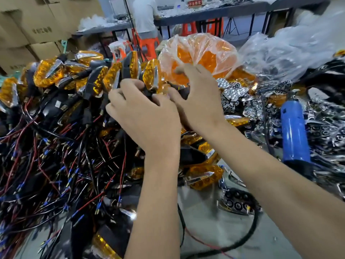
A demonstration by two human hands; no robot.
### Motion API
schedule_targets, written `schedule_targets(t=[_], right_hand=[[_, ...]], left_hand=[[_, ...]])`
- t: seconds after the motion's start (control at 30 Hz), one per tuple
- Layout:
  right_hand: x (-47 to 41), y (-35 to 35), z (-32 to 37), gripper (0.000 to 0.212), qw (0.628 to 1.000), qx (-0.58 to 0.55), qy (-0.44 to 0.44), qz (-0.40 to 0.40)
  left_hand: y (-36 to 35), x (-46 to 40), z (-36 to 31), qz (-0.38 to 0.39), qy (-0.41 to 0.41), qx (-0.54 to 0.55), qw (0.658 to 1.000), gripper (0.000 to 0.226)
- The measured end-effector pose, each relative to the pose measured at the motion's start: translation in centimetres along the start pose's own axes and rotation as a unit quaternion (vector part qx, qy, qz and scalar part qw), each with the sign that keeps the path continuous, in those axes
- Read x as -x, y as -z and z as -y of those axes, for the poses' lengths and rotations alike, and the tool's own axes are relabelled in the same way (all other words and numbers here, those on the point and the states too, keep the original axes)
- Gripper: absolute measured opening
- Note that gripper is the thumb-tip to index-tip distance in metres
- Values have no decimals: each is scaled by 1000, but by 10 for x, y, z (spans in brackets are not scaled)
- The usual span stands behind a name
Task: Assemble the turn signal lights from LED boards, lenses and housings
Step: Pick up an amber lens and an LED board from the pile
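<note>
My left hand [143, 113] and my right hand [197, 98] meet at the middle of the table, both closed around a black turn signal housing [149, 91] with an amber lens at its top. My fingers hide most of it. To the left rises a heap of finished turn signals [56, 73] with amber lenses and red and black wires [56, 161]. Behind my right hand lies a clear bag of orange lenses [201, 51]. Chrome reflector pieces [235, 92] are piled to the right.
A blue cylindrical tool [295, 131] lies at the right among chrome parts. Clear plastic bags [291, 47] sit at the back right. Cardboard boxes [37, 25] are stacked at the back left. A person [144, 15] sits at a far bench on an orange stool.
</note>
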State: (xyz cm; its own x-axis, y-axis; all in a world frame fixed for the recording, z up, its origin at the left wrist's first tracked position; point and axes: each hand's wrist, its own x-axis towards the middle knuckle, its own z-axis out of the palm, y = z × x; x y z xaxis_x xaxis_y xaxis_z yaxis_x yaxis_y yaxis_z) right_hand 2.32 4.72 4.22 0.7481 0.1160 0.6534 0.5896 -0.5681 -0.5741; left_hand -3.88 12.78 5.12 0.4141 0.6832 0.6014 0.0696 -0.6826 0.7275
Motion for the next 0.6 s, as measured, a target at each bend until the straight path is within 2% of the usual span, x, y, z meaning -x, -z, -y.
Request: schedule_targets(t=[0.13,0.2,0.27,0.4,0.47,0.6], right_hand=[[16,35,-39,15,999,16,-35,-13],[20,55,-62,13,997,52,-62,-4],[22,73,-86,16,990,101,-100,20],[26,94,-123,21,968,192,-139,76],[25,94,-130,23,968,197,-114,102],[14,82,-129,35,960,211,-19,184]], left_hand=[[-17,32,-28,108,-19,62,992,15],[-28,44,-37,179,9,93,979,13],[-39,55,-42,219,56,119,967,11],[-55,81,-45,231,162,166,945,19],[-59,91,-41,224,165,168,946,17],[-62,94,-38,217,114,148,958,18]])
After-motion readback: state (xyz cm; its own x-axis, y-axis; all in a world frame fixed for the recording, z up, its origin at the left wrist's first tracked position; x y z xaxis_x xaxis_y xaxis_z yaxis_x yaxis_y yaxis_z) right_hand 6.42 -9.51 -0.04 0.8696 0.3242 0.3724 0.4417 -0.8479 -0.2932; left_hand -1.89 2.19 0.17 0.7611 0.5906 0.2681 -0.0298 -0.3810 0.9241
